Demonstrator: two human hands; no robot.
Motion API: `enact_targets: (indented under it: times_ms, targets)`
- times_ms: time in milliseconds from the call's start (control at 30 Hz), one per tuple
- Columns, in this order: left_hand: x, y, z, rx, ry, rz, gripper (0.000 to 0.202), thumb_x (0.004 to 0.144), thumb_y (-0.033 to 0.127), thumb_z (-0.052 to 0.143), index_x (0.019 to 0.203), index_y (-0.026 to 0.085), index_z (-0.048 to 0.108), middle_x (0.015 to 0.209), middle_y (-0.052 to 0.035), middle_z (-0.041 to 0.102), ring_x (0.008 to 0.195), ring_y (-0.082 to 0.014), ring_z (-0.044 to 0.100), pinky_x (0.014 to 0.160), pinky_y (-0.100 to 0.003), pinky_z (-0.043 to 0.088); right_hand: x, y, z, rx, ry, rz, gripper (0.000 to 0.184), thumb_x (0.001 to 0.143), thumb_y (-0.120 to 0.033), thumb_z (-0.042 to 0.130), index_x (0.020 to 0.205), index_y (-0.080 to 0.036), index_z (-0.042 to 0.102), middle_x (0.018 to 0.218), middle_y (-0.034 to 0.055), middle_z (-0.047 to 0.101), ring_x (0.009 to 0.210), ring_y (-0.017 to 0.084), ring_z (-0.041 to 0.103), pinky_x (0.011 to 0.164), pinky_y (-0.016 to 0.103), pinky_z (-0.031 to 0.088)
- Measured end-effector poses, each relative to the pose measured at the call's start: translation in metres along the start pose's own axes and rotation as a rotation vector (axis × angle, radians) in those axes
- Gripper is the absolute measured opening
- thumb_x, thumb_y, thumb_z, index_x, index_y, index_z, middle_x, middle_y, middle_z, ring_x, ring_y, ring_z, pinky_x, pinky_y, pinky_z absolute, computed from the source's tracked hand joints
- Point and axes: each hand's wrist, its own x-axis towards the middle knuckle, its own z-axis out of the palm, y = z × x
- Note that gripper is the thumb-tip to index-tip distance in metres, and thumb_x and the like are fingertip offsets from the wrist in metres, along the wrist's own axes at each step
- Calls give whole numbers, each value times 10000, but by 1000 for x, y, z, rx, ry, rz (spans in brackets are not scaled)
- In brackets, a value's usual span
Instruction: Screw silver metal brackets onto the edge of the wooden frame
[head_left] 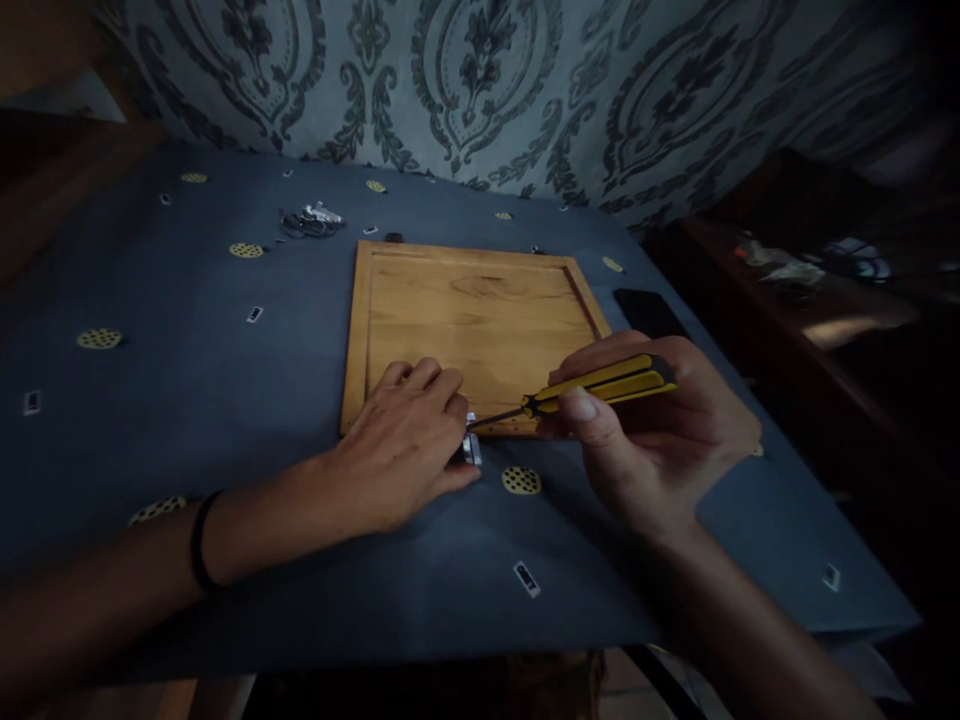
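A square wooden tray (472,320) lies flat on a table covered with a dark blue patterned cloth (225,400). My left hand (409,440) rests at the tray's near edge, fingers curled and pinching a small silver metal bracket (472,445) against that edge. My right hand (652,420) is closed round a yellow-and-black screwdriver (600,385), held nearly level. Its thin metal tip points left and meets the bracket beside my left fingertips. A black band circles my left wrist.
A small heap of silver metal parts (309,220) lies on the cloth behind the tray's left corner. A black phone (649,313) lies right of the tray. Patterned wallpaper rises behind the table. A dark wooden shelf with clutter (810,280) stands at the right.
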Motion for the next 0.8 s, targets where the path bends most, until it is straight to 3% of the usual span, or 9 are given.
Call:
enact_targets:
  times_ms: [200,433,633,800]
  targets:
    - [0,-1,2,19,27,15,387,876,469,785,986,106,710,1046,-114,653,1088,-306,563,934,-434,458,-3,2,0,9,-17,42,137,912,-332,759,858,-282,645,771,15,655,622,186,609,507,362,496]
    - [-1,0,0,24,30,14,371,882,456,780,994,111,702,1029,-102,645,1060,-296,558,915,-424,449,-1,-1,-4,27,-116,-50,142,864,-250,807,895,-255,668,783,14,684,680,183,631,575,346,535]
    - [0,0,-1,32,15,10,383,883,477,774,999,117,710,1025,-97,656,1057,-289,562,914,-421,453,3,-3,-5,88,-119,71,171,845,-283,831,985,-279,732,832,10,714,693,186,659,623,356,575]
    - [0,1,-2,20,6,5,394,887,479,767,1004,106,718,1044,-113,662,1073,-302,562,923,-433,455,10,2,-14,208,-311,142,58,880,-313,792,905,-262,801,915,53,765,651,182,681,534,339,565]
